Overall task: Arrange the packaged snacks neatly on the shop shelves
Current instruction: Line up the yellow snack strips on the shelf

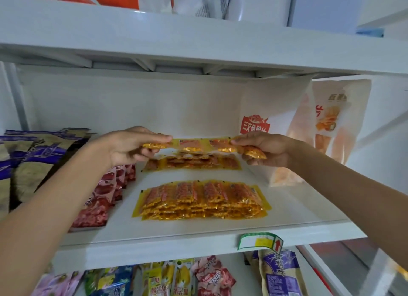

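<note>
A strip of joined yellow-orange snack sachets (202, 146) hangs stretched between both hands over the middle white shelf (167, 234). My left hand (130, 145) pinches its left end, and my right hand (265, 150) pinches its right end. Just below and behind it lies a second flat pile of the same sachets (194, 163). A thicker neat stack of yellow-orange sachets (201, 199) lies nearer the shelf's front.
Red-pink packets (106, 194) and purple-tan bags (33, 161) lie at the left. Tall white-orange bags (326, 128) stand at the right. A price label (260, 241) sits on the shelf edge. Below is a shelf of mixed packets (167, 278); bags fill the top shelf.
</note>
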{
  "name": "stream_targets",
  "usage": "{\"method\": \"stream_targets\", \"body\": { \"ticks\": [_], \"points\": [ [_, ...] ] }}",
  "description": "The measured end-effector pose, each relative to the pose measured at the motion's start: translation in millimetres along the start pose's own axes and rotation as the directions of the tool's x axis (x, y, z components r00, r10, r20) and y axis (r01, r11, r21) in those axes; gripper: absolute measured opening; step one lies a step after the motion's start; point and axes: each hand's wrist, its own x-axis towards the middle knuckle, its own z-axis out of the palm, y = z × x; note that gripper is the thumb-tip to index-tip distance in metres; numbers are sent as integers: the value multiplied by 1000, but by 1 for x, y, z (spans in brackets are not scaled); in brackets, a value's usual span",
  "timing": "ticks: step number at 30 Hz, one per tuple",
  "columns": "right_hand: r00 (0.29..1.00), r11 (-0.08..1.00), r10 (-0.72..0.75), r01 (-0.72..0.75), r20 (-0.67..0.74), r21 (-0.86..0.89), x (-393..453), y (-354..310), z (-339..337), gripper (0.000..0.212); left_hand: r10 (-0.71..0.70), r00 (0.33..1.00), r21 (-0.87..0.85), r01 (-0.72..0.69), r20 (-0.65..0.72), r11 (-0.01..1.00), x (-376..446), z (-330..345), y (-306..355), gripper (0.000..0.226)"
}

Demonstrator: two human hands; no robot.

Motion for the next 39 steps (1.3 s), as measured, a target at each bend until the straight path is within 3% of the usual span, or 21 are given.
{"method": "stream_targets", "body": {
  "ticks": [4, 7, 8, 10, 13, 15, 18, 20, 22, 25, 29, 34, 36, 39],
  "points": [
    [983, 961, 184, -180, 2, 208, 4, 2, -2, 13, -68, 992, -419, 105, 102, 902, 6, 0, -11, 21],
    [975, 883, 220, -205, 13, 423, 7, 2, 0, 19, -54, 970, -693, 207, 237, 691, 9, -1, -16, 46],
    [979, 855, 204, -179, 1, 486, 8, 2, 2, 14, -51, 971, -759, 214, 232, 615, 9, 1, -15, 43],
    [992, 794, 122, -75, -36, 603, 10, 1, 4, 24, -44, 990, -841, 137, 134, 523, 7, 6, -13, 11],
    [993, 640, -113, 94, -27, 762, 7, 2, 7, 41, 73, 997, -896, -3, 33, 445, 0, 10, -12, 40],
    [968, 572, -251, 153, -6, 806, 0, 8, 9, 48, 141, 989, -909, -30, 31, 416, -9, 8, -11, 46],
    [940, 698, -331, 305, -85, 648, -1, 19, 13, 32, 126, 989, -789, -140, -80, 598, -9, 11, -7, 35],
    [923, 835, -345, 384, -168, 394, 1, 25, 17, 12, 77, 959, -534, -217, -273, 817, -6, 17, -8, 27],
    [893, 917, -336, 384, -300, 113, 1, 28, 22, 16, 92, 902, -248, -213, -423, 945, -4, 20, -13, 26],
    [825, 932, -340, 359, -451, -46, -6, 28, 31, 21, 110, 841, -185, -241, -529, 953, 0, 16, -23, 21],
    [843, 951, -305, 292, -443, -99, -11, 31, 33, 26, 98, 843, -196, -234, -529, 952, 7, 14, -31, 9],
    [899, 977, -206, 166, -387, -135, -14, 31, 24, 50, 174, 890, -170, -266, -422, 949, -2, 15, -29, 41],
    [920, 978, -160, 98, -358, -183, -20, 31, 20, 54, 210, 909, -60, -247, -361, 967, -13, 12, -32, 42],
    [945, 942, -77, -35, -316, -334, -29, 37, 16, 52, 229, 919, 172, -181, -320, 968, -24, 13, -44, 26]
  ]
}}
